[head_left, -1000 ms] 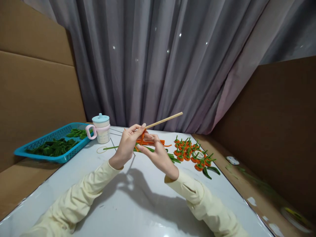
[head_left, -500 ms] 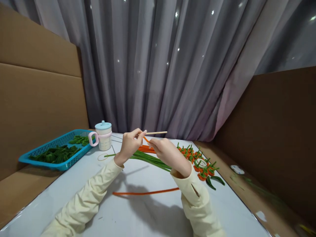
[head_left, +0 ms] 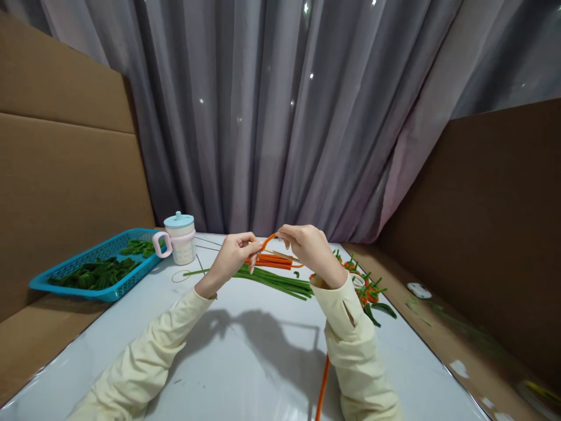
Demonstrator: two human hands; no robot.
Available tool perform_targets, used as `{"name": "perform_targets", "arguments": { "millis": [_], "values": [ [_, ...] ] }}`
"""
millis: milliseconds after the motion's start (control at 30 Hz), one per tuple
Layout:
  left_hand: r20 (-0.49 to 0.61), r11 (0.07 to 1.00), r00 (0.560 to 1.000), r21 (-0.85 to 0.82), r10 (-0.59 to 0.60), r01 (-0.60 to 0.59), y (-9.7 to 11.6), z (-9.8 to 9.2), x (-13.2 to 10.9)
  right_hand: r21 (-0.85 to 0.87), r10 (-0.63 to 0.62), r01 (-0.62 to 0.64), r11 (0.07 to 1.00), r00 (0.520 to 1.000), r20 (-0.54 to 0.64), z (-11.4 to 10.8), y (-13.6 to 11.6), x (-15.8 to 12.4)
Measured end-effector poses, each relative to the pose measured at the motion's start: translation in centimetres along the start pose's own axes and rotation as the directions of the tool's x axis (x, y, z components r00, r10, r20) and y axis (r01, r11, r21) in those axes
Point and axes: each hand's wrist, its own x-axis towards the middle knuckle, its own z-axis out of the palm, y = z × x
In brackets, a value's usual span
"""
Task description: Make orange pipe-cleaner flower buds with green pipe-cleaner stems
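An orange fuzzy stem (head_left: 269, 240) arches between my two raised hands. My left hand (head_left: 236, 254) pinches one end of it, along with a thin wooden stick (head_left: 281, 255) that points right. My right hand (head_left: 309, 248) has its fingers closed on the stem's other side. A long orange length (head_left: 323, 389) hangs below my right sleeve, its link to the stem hidden by the arm. Beneath the hands, green stems (head_left: 276, 282) and a bundle of orange stems (head_left: 278, 262) lie on the white table (head_left: 210, 374).
At left are a blue basket (head_left: 109, 289) of green pieces and a lidded cup (head_left: 182, 242) with a pink handle. Orange-and-green pieces (head_left: 372, 289) and a tape roll (head_left: 358, 281) sit at right. Cardboard walls (head_left: 65, 169) flank the table.
My hands have moved slightly apart and the orange stem now curves between them. The stick tilts down to the right. The long orange length has swung from lying across to running toward me.
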Motion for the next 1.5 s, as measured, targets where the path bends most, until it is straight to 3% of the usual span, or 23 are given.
{"name": "perform_targets", "arguments": {
  "millis": [133,300,400,567,667,800,1000,1133,1267,1333,1400,1500],
  "values": [
    [0.048,0.983,0.999,-0.183,-0.010,0.019,0.8,-0.1,-0.5,0.201,-0.078,0.078,0.977,0.997,-0.006,0.3,1.1,0.5],
    [0.113,0.940,0.993,-0.341,0.029,0.012,1.4,-0.2,-1.1,0.506,-0.259,0.211,0.836,0.966,0.024,0.3,2.1,0.7],
    [0.121,0.915,0.992,-0.403,0.028,0.023,1.7,-0.2,-1.4,0.590,-0.265,0.189,0.785,0.963,0.044,0.4,1.9,0.8],
    [0.092,0.889,0.996,-0.457,0.019,0.025,1.7,-0.1,-1.6,0.742,-0.217,0.041,0.669,0.966,0.143,1.4,1.1,1.2],
    [0.062,0.901,0.994,-0.431,0.087,-0.052,1.3,0.1,-1.6,0.795,-0.214,-0.038,0.605,0.954,0.208,1.8,1.0,1.3],
    [0.057,0.926,0.980,-0.342,0.193,-0.162,0.8,0.3,-1.6,0.801,-0.244,-0.114,0.587,0.919,0.310,1.3,1.2,1.1],
    [0.107,0.933,0.947,-0.234,0.303,-0.272,0.8,0.3,-2.1,0.822,-0.294,-0.134,0.553,0.892,0.343,0.3,1.4,0.5],
    [0.097,0.916,0.914,-0.117,0.394,-0.383,0.8,0.2,-2.5,0.833,-0.278,-0.182,0.522,0.887,0.368,-0.1,1.3,0.1],
    [0.085,0.903,0.900,-0.091,0.428,-0.420,0.3,0.4,-2.8,0.845,-0.301,-0.186,0.502,0.878,0.372,-0.4,1.2,0.0],
    [0.075,0.880,0.877,-0.067,0.475,-0.471,-0.1,0.6,-3.0,0.858,-0.350,-0.170,0.485,0.861,0.369,-0.3,1.2,0.1],
    [0.065,0.824,0.823,0.012,0.565,-0.567,-0.2,0.6,-3.1,0.869,-0.402,-0.150,0.473,0.840,0.364,-0.2,1.1,0.2],
    [0.091,0.647,0.663,0.155,0.743,-0.746,0.0,0.6,-3.1,0.866,-0.457,-0.134,0.482,0.805,0.379,0.1,1.1,0.3]
  ]
}}
